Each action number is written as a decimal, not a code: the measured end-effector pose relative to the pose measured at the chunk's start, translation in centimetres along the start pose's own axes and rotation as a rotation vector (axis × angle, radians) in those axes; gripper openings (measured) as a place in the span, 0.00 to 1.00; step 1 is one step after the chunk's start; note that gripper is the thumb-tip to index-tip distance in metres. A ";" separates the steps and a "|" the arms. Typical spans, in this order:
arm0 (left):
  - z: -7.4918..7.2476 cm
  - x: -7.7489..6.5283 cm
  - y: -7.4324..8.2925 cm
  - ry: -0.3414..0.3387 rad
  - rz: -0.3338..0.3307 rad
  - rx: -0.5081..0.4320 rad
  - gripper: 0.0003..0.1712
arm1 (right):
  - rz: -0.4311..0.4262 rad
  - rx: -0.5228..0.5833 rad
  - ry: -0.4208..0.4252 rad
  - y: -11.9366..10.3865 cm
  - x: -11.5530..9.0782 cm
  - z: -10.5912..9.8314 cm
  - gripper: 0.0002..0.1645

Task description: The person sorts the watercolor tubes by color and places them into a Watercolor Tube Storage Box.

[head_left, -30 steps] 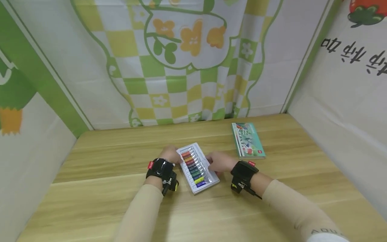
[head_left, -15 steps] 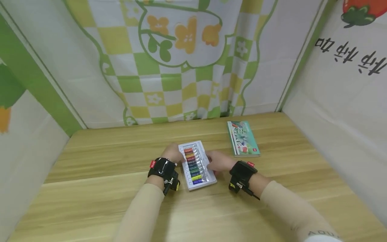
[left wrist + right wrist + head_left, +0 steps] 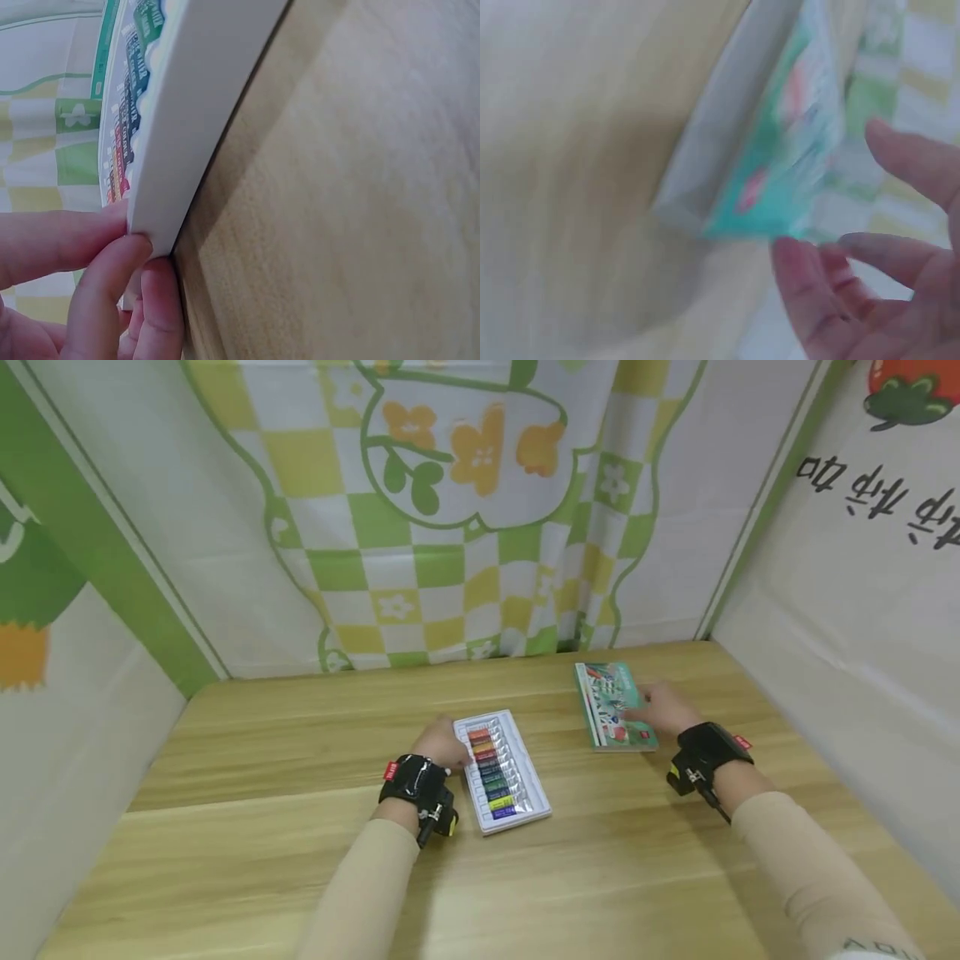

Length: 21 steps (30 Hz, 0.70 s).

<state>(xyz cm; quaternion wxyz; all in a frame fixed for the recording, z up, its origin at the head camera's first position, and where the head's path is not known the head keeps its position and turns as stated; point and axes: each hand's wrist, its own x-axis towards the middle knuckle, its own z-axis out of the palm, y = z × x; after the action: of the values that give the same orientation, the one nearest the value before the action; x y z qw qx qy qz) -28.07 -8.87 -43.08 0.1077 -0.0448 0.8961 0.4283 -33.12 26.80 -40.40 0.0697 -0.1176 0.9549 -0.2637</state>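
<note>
A white plastic tray (image 3: 534, 777) lies on the table, holding a row of several small paint tubes (image 3: 491, 768) in many colours. My left hand (image 3: 441, 745) grips its left edge; in the left wrist view, the thumb and bent fingers (image 3: 112, 277) pinch the white side wall (image 3: 202, 90). Farther right and back is a flat teal box (image 3: 617, 697) with a printed picture on top. Over its right edge reaches my right hand (image 3: 667, 710). The right wrist view, blurred, has the thumb and fingers (image 3: 802, 277) spread apart near a box corner.
The wooden table (image 3: 262, 827) extends around both items. A checked green and yellow curtain (image 3: 442, 577) hangs along the back edge. White printed cloth walls (image 3: 847, 610) stand at both sides.
My right hand has let go of the tray's right side and moved right to the teal box. My left hand stays on the tray, which has turned slightly.
</note>
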 end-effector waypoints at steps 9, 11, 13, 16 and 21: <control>0.3 -0.5 0.0 -0.017 -0.029 0.042 0.25 | -0.009 -0.048 -0.077 0.1 0.9 2.4 0.24; 0.3 -0.5 0.0 -0.014 -0.027 0.051 0.30 | -0.014 -0.048 -0.059 -0.8 1.4 2.7 0.18; 0.2 -0.7 0.0 -0.026 -0.015 0.075 0.33 | -0.011 -0.046 -0.044 -1.7 1.6 2.9 0.18; -0.1 -1.4 0.1 -0.054 0.028 0.112 0.36 | -0.006 -0.086 -0.038 -2.7 1.8 3.4 0.24; -0.4 -1.2 0.5 -0.122 0.122 0.142 0.30 | -0.027 -0.073 -0.076 -2.4 1.6 2.4 0.23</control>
<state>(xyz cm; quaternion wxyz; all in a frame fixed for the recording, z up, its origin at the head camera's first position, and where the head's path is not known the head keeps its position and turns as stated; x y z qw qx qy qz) -27.04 -8.89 -42.13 0.1386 0.0435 0.9170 0.3716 -33.74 23.20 -41.27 0.0980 -0.1428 0.9588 -0.2250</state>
